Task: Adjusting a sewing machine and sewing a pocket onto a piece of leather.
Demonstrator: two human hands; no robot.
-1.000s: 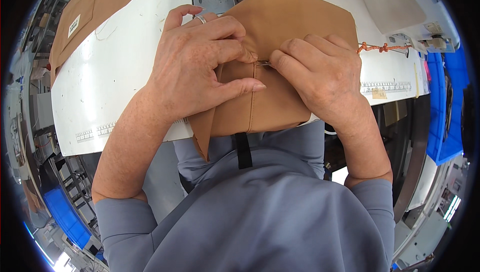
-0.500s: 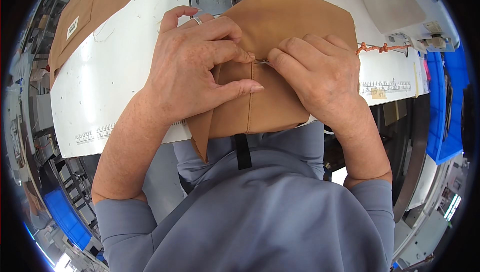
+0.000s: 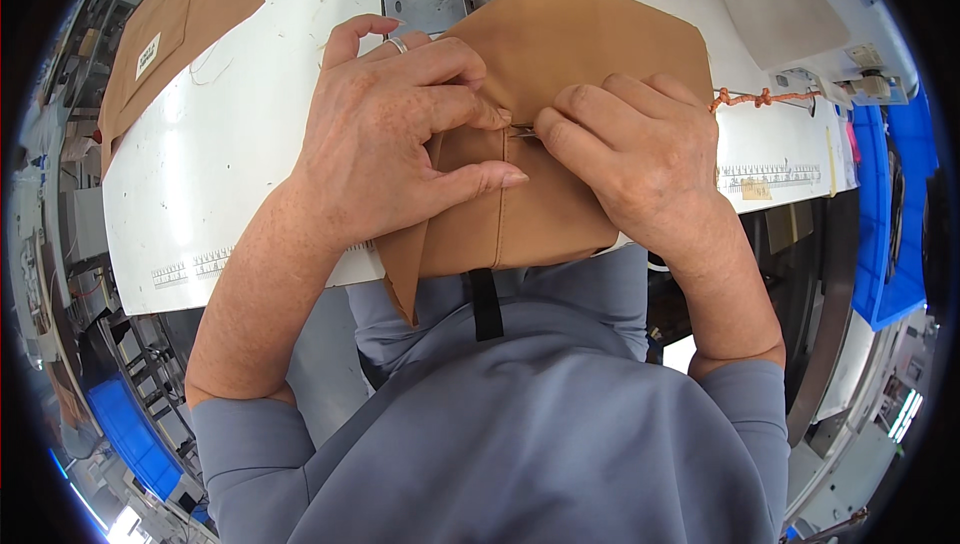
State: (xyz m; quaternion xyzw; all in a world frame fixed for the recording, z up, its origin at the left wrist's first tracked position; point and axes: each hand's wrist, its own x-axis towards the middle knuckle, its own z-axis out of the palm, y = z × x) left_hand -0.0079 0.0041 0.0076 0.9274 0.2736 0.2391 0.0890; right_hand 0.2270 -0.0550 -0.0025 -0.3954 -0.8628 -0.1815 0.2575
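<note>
The brown fabric piece point(image 3: 600, 29) lies on the white counter point(image 3: 250, 164), in the middle, with its near edge hanging over the counter's edge. Compared with half a second ago, very little has changed: the right hand point(image 3: 640, 139) and the thin metal tool point(image 3: 522, 131) have shifted only slightly, and the fabric is almost in the same place. I judge from this that the work stays at one small spot of the stitched seam point(image 3: 502, 204). The right hand is curled, pinching the tool, whose tip is at the far part of the seam; its exact kind I cannot tell. The left hand point(image 3: 385, 114) is spread, its index finger pressing the fabric beside the tip, its thumb apart, nearer.
</note>
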